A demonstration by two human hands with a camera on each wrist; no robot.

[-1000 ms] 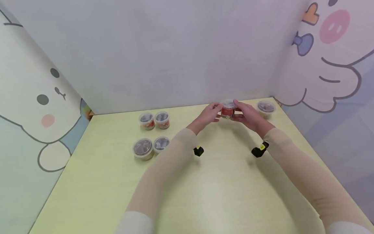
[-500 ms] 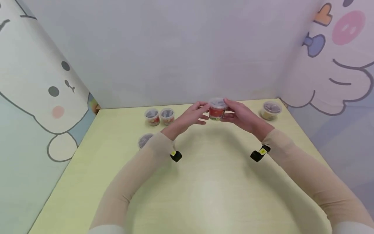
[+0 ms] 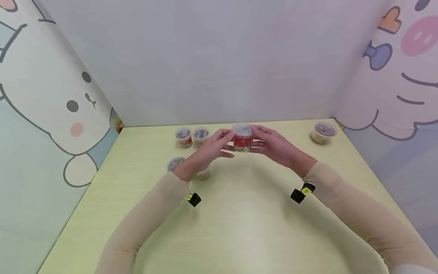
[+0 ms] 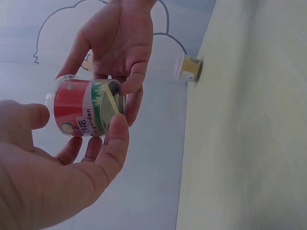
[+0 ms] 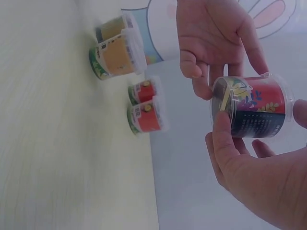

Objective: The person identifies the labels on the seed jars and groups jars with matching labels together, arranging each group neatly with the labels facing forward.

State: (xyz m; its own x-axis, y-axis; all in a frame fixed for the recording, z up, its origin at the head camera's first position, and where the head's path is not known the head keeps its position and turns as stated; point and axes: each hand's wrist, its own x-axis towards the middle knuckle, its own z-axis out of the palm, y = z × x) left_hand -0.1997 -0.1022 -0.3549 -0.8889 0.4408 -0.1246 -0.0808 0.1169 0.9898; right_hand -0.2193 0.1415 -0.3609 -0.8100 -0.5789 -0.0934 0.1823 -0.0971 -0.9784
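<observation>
A clear plastic lidded tub with a red label (image 3: 243,142) is held upright above the back part of the table, between both hands. My left hand (image 3: 213,149) holds its left side, thumb by the lid and fingers at the lower wall. On the opposite side my right hand (image 3: 278,149) grips it in a similar way. Green print and a yellow strip near the tub's base (image 4: 103,108) show in the left wrist view. The right wrist view shows a dark text panel on its label (image 5: 259,122), with the right fingers reaching under it.
Two red-labelled tubs (image 3: 184,138) stand side by side at the back left of the table (image 3: 246,228). Two tan-labelled tubs (image 5: 115,55) stand nearer, partly hidden by the left arm. Another yellowish tub (image 3: 323,134) stands in the back right corner. Printed walls enclose the table.
Both hands have brought the red-labelled tub leftward and nearer, away from the back right. The head view has shifted slightly, and the left arm has swung left.
</observation>
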